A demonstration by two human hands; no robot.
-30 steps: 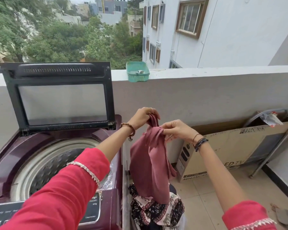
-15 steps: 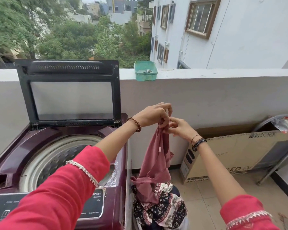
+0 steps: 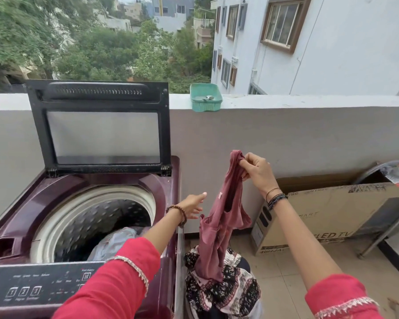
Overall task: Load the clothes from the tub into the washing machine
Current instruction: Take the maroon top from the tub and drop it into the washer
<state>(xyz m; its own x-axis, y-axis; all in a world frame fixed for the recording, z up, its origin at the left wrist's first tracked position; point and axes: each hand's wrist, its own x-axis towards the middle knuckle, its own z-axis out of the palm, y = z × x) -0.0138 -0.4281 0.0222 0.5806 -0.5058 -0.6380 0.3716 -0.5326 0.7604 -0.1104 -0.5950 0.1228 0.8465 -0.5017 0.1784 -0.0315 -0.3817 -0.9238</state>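
Note:
A maroon top-load washing machine point(image 3: 55, 199) stands at the left with its lid point(image 3: 101, 127) raised; pale clothes point(image 3: 115, 242) lie in the drum. My right hand point(image 3: 255, 168) pinches the top of a dusty-pink garment point(image 3: 219, 226) that hangs down onto a patterned black-and-white cloth point(image 3: 224, 293) heaped in the tub at the bottom middle. The tub itself is hidden under the clothes. My left hand point(image 3: 192, 207) is open, fingers spread, just left of the hanging garment, and touches nothing.
A green plastic basket point(image 3: 206, 100) sits on the balcony parapet point(image 3: 309, 125). A flat cardboard TV box point(image 3: 332, 215) leans against the wall at the right, with a metal frame point(image 3: 382, 231) beside it. Tiled floor point(image 3: 297, 272) lies right of the tub.
My left hand has let go of the pink garment and dropped lower to the left. My right hand alone holds it up, and the garment hangs longer.

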